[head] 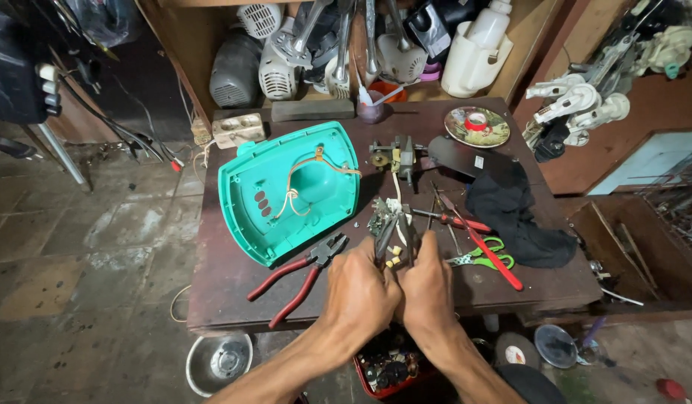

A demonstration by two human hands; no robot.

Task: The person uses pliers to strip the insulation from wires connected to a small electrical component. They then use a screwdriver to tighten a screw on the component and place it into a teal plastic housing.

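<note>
Both my hands meet over the front edge of a dark wooden table [226, 277]. My left hand [358, 288] and my right hand [428, 288] together grip a small metal part with wires and white connectors [394, 236], holding it just above the tabletop. Red-handled pliers [297, 277] lie on the table just left of my left hand. A teal plastic housing [286, 191] with a loose cream wire inside rests further left. A small motor [394, 155] sits behind the held part.
Red screwdrivers [480, 243], green-handled scissors [484, 258] and a black cloth [514, 213] lie to the right. A plate with red tape [477, 125] and shelves of fan parts stand behind. A metal bowl [220, 361] and a red tray of small parts [387, 372] sit on the floor.
</note>
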